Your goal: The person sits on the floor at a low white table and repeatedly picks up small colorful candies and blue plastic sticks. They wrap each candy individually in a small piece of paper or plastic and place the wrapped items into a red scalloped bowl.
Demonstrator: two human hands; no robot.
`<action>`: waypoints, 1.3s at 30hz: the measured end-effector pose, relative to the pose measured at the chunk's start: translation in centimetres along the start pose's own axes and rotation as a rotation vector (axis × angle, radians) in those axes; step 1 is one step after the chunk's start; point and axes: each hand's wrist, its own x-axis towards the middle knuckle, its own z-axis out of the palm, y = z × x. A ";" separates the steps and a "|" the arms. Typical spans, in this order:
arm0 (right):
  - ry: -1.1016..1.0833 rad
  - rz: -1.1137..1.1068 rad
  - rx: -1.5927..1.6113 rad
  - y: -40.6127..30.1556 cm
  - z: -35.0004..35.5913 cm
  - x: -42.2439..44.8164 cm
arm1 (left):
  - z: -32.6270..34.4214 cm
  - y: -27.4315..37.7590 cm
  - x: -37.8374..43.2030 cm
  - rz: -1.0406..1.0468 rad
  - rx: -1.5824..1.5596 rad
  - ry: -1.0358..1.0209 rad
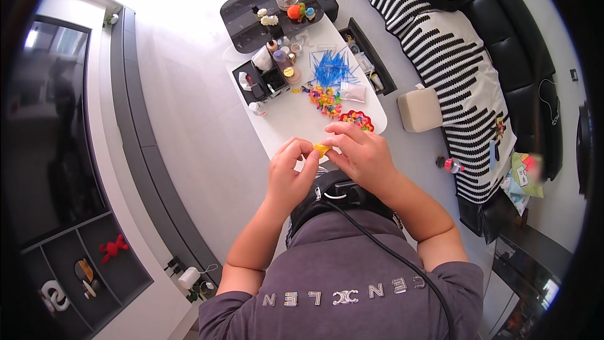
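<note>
A small yellow wrapped candy (322,149) is held between my two hands, just over the near edge of the white table (288,123). My left hand (295,167) pinches one end with thumb and fingertips. The other end is gripped by my right hand (361,153), thumb below and fingers above. Behind my right hand is a red scalloped dish (369,126) of bright small pieces, partly hidden. Past it lies a loose heap of multicoloured wrapped pieces (324,100).
Thin blue sticks (332,68) and a pinkish packet (353,92) lie farther back. A black organizer box (252,82) and several cosmetic bottles (281,56) stand at the left. An open drawer (373,61) juts out right, near a beige stool (420,109). A black cable (391,252) crosses my shirt.
</note>
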 end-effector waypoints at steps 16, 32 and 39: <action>-0.225 0.233 0.105 4.4 10.7 -2.6 | -1.4 -10.9 -0.1 -0.224 0.142 -0.169; -0.109 1.065 0.200 18.8 22.8 -17.6 | 7.6 -30.3 1.1 -0.542 0.153 -0.635; -0.145 1.254 -0.312 34.2 26.5 -30.0 | 12.6 -40.3 -1.2 -0.731 0.232 -0.715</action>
